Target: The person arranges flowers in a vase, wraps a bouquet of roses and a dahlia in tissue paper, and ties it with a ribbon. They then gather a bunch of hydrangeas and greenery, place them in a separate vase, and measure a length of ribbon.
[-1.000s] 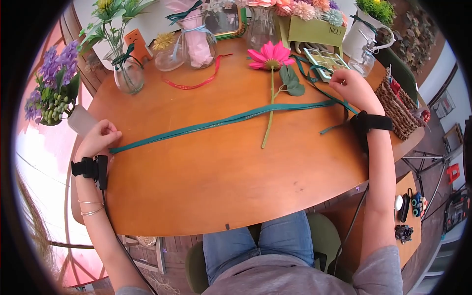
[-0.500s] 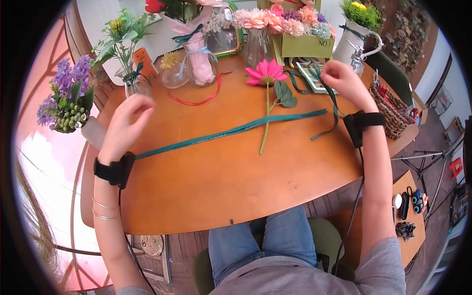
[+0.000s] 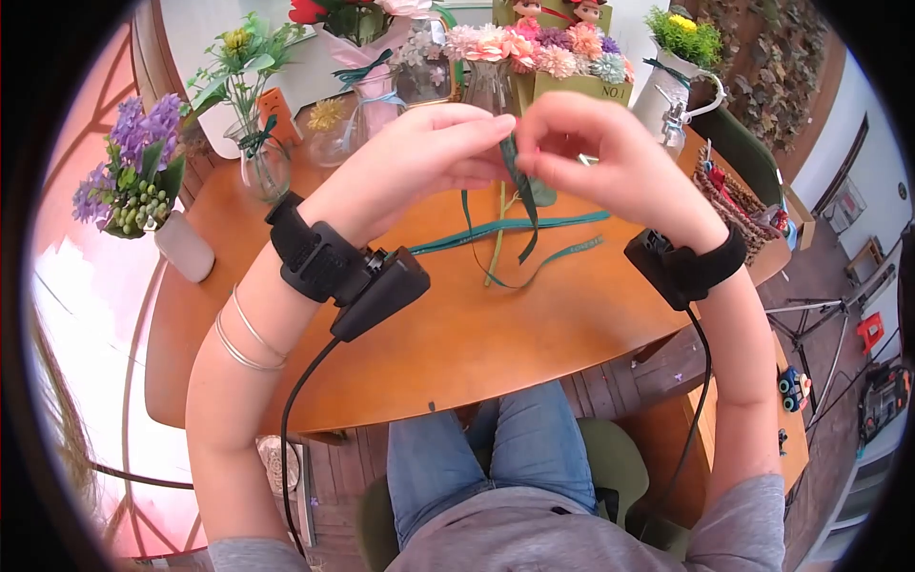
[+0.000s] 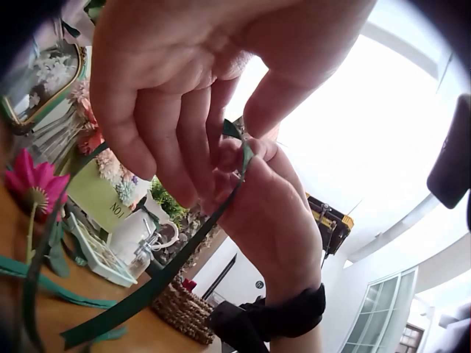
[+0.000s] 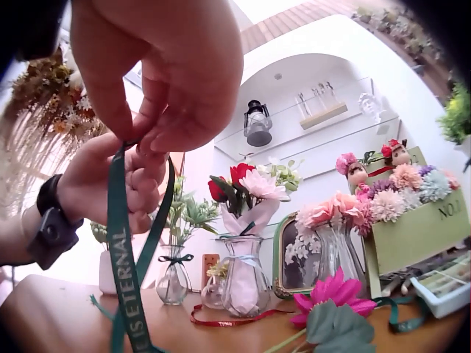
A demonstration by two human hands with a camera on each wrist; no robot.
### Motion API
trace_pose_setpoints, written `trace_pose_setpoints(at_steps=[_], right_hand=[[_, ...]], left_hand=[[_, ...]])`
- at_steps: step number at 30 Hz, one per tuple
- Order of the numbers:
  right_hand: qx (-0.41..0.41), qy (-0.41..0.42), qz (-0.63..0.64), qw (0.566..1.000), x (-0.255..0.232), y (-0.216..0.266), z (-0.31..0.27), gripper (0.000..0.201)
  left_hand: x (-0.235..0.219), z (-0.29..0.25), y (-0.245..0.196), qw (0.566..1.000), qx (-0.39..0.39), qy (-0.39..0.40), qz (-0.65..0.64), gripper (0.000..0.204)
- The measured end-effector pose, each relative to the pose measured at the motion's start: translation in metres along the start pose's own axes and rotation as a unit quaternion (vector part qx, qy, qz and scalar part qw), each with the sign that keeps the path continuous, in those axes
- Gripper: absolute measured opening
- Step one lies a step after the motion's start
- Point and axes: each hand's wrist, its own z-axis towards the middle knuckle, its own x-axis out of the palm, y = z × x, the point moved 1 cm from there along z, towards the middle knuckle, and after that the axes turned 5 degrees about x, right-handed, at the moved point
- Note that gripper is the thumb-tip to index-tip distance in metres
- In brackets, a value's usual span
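Note:
A narrow dark green ribbon (image 5: 121, 243) with pale lettering hangs in strands below both hands, raised over the table. My right hand (image 3: 605, 157) pinches it near the top between thumb and fingertips. The left hand (image 3: 419, 167) meets it there, its thumb and forefinger closing at the ribbon and its other fingers extended alongside. Beyond the hands, a pink artificial flower (image 5: 335, 298) lies on the table, its head mostly hidden in the head view. A wider teal ribbon (image 3: 562, 220) stretches across the flower's stem.
Glass vases (image 5: 246, 276), a green flower box (image 5: 419, 239) and a white pitcher (image 3: 658, 100) line the table's back. A red ribbon (image 5: 232, 322) lies before the vases. At the right edge stands a wicker basket (image 3: 724, 205), at the left purple flowers (image 3: 143, 143).
The left hand has left the teal ribbon's end and moved up and right to meet the right hand. The right hand has moved left and lifted the narrow green ribbon.

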Motion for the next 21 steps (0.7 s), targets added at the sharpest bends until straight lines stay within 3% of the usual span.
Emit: trace_pose_setpoints(at_steps=[2, 5, 6, 8, 9, 11, 12, 14, 16, 18, 21], right_hand=[[0.003, 0.031, -0.076, 0.997, 0.008, 0.007, -0.005, 0.004], [-0.114, -0.027, -0.147, 0.982, 0.031, 0.005, -0.007, 0.006], [-0.118, -0.025, -0.143, 0.982, 0.030, 0.009, -0.008, 0.006], [-0.034, -0.039, -0.044, 0.998, 0.022, 0.025, -0.009, 0.008], [-0.070, -0.090, -0.023, 0.993, 0.020, 0.019, -0.004, 0.010], [-0.074, -0.044, 0.064, 0.994, 0.021, 0.024, -0.001, 0.020], [-0.086, -0.020, 0.134, 0.987, 0.027, 0.023, 0.001, 0.023], [-0.031, 0.115, 0.153, 0.981, 0.034, 0.026, 0.001, 0.030], [0.002, 0.101, 0.116, 0.988, 0.043, 0.022, 0.000, 0.033], [0.043, 0.182, 0.170, 0.968, 0.048, 0.027, 0.001, 0.033], [0.063, 0.175, 0.174, 0.967, 0.046, 0.024, 0.001, 0.031]], left_hand=[[0.001, -0.008, 0.003, 0.999, -0.006, -0.011, -0.033, 0.031], [0.000, -0.017, 0.010, 0.997, -0.020, -0.043, -0.065, 0.024], [-0.001, -0.023, 0.009, 0.997, -0.020, -0.048, -0.063, 0.024], [0.001, -0.034, 0.000, 0.998, -0.034, -0.037, -0.033, 0.023], [-0.002, -0.039, -0.003, 0.998, -0.037, -0.040, -0.032, 0.023], [-0.006, -0.047, -0.008, 0.996, -0.036, 0.086, 0.001, 0.021], [-0.004, -0.051, -0.012, 0.996, -0.038, 0.084, 0.000, 0.021], [0.000, -0.059, -0.022, 0.988, -0.024, 0.119, 0.097, 0.020], [-0.002, -0.064, -0.030, 0.985, -0.015, 0.122, 0.123, 0.019], [-0.005, -0.071, -0.037, 0.975, -0.064, 0.111, 0.183, 0.018], [-0.016, -0.077, -0.038, 0.972, -0.066, 0.095, 0.203, 0.018]])
